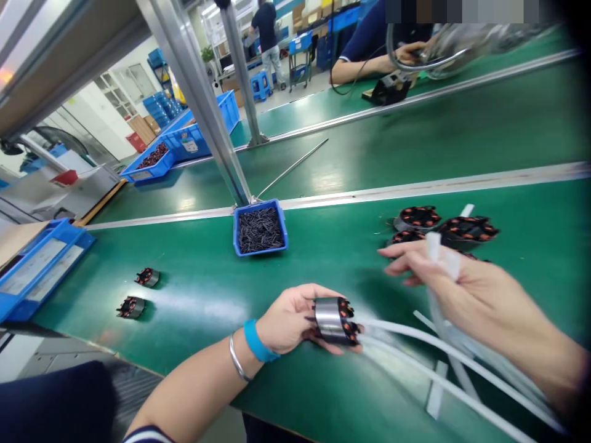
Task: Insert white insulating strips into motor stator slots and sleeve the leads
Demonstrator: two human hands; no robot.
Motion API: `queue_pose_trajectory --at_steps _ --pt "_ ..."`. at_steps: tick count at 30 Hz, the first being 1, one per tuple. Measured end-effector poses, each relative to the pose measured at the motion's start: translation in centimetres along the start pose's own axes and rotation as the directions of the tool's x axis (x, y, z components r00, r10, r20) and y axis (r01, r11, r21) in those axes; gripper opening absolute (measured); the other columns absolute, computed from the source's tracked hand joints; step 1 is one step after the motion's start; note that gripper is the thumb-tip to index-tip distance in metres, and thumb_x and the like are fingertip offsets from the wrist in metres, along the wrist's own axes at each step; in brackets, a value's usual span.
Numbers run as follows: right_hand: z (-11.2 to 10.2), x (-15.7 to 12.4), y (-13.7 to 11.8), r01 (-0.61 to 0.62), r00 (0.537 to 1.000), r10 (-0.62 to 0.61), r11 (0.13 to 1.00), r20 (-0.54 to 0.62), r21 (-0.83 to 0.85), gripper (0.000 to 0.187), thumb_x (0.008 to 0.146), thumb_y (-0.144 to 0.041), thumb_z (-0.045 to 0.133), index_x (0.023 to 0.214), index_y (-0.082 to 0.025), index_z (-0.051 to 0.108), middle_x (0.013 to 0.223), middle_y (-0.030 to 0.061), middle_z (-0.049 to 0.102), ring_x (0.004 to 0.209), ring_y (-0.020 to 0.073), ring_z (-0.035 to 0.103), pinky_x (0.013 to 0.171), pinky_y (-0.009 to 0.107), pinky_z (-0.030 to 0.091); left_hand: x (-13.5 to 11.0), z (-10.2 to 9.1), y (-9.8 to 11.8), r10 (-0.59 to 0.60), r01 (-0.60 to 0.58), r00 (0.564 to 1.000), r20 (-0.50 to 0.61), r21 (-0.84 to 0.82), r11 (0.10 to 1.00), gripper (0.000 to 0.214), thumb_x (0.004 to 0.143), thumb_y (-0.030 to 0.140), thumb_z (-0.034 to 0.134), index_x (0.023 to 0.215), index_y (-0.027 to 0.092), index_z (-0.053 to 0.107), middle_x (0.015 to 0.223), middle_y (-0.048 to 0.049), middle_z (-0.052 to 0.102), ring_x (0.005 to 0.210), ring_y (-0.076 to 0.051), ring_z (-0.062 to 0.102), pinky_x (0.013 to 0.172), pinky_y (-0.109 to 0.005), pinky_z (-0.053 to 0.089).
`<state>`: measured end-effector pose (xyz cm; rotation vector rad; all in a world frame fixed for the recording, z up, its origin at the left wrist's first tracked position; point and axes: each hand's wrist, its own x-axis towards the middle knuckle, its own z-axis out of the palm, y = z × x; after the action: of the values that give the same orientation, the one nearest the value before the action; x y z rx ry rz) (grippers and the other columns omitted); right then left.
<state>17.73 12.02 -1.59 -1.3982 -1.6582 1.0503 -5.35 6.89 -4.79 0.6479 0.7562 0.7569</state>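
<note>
My left hand [293, 320], with a blue band and a silver bracelet at its wrist, is closed around a motor stator [329, 320]. The stator has a grey metal ring, with black parts and copper windings at its end. Two long white strips [415, 329] run from its right side toward the lower right. My right hand [466, 277], slightly blurred, is closed on another white strip [433, 246] that stands up by the thumb and trails below. Just beyond it lies a group of stators [468, 229], partly hidden by this hand.
A blue bin [261, 229] of thin black pieces stands mid-bench. Two stators [148, 277] lie at left, near a blue tray [41, 264]. A metal post [198, 98] and a thin rod [295, 166] are beyond. Across the bench a co-worker's arm [364, 67] rests; another person stands farther back.
</note>
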Motion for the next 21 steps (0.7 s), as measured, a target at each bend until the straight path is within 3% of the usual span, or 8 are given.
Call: queue_pose_trajectory --at_steps 1,3,5,7,12,17,21 --pt "-0.4 0.0 0.0 0.026 1.0 -0.026 1.0 -0.008 -0.017 0.063 0.076 -0.081 0.045 0.08 -0.023 0.069 0.069 0.0061 0.062 0.061 0.0207 0.056 0.057 0.036 0.048 0.1 0.0 0.0 0.007 -0.007 1.0 -0.002 -0.016 1.0 0.043 0.063 0.023 0.084 0.101 0.015 0.066 0.084 -0.0102 0.076 0.067 -0.024 0.075 0.052 -0.024 0.058" --pt "-1.0 -0.3 -0.1 0.068 0.984 -0.063 0.997 0.167 -0.022 0.057 0.084 -0.074 0.042 0.089 -0.023 0.068 0.061 0.0013 0.054 0.053 0.0164 0.047 0.052 0.032 0.042 0.4 -0.1 -0.1 0.015 -0.016 0.999 -0.034 -0.027 1.0 0.037 0.066 0.024 0.08 0.098 0.015 0.064 0.081 -0.0094 0.077 0.063 -0.023 0.075 0.048 -0.022 0.057" --pt "-1.1 -0.8 -0.5 0.114 0.926 -0.106 0.994 0.363 0.001 0.047 0.091 -0.064 0.041 0.087 -0.023 0.064 0.062 -0.0011 0.051 0.054 0.0143 0.044 0.053 0.029 0.04 0.8 -0.3 -0.2 0.03 -0.033 0.995 -0.093 -0.028 0.999 0.033 0.066 0.026 0.079 0.093 0.014 0.063 0.08 -0.0093 0.077 0.06 -0.023 0.074 0.044 -0.02 0.056" --pt "-0.7 -1.2 -0.9 0.161 0.881 -0.149 0.987 0.45 0.013 0.042 0.093 -0.057 0.043 0.076 -0.022 0.057 0.065 -0.0014 0.05 0.058 0.0138 0.045 0.056 0.027 0.039 1.0 -0.4 -0.3 0.048 -0.052 0.988 -0.148 -0.023 0.998 0.032 0.064 0.025 0.079 0.09 0.013 0.063 0.08 -0.009 0.077 0.057 -0.022 0.073 0.042 -0.019 0.055" --pt "0.8 -1.4 -1.1 0.175 0.87 -0.19 0.982 0.455 0.076 0.038 0.091 -0.053 0.048 0.075 -0.02 0.059 0.063 -0.0025 0.048 0.057 0.0124 0.041 0.053 0.024 0.035 0.9 -0.5 -0.4 0.047 -0.048 0.987 -0.151 -0.001 0.999 0.04 0.067 0.02 0.075 0.105 0.014 0.065 0.074 -0.0072 0.076 0.058 -0.024 0.074 0.044 -0.022 0.056" --pt "2.5 -1.5 -0.3 0.108 0.926 -0.135 0.99 0.353 0.096 0.027 0.08 -0.043 0.058 0.064 -0.021 0.052 0.056 -0.004 0.045 0.053 0.0113 0.038 0.051 0.024 0.033 0.6 0.2 -0.1 0.007 -0.01 0.998 -0.067 -0.039 0.999 0.049 0.064 0.019 0.072 0.112 0.012 0.067 0.089 -0.012 0.077 0.072 -0.028 0.076 0.055 -0.026 0.059" --pt "3.5 -1.7 0.4 0.024 0.949 -0.07 0.988 0.307 0.152 0.023 0.073 -0.037 0.058 0.059 -0.022 0.046 0.052 -0.0047 0.044 0.05 0.0113 0.036 0.048 0.024 0.032 0.8 1.0 -0.3 0.038 -0.028 0.993 -0.11 0.095 0.995 0.055 0.068 0.025 0.075 0.121 0.012 0.064 0.095 -0.013 0.075 0.07 -0.023 0.075 0.057 -0.023 0.057"
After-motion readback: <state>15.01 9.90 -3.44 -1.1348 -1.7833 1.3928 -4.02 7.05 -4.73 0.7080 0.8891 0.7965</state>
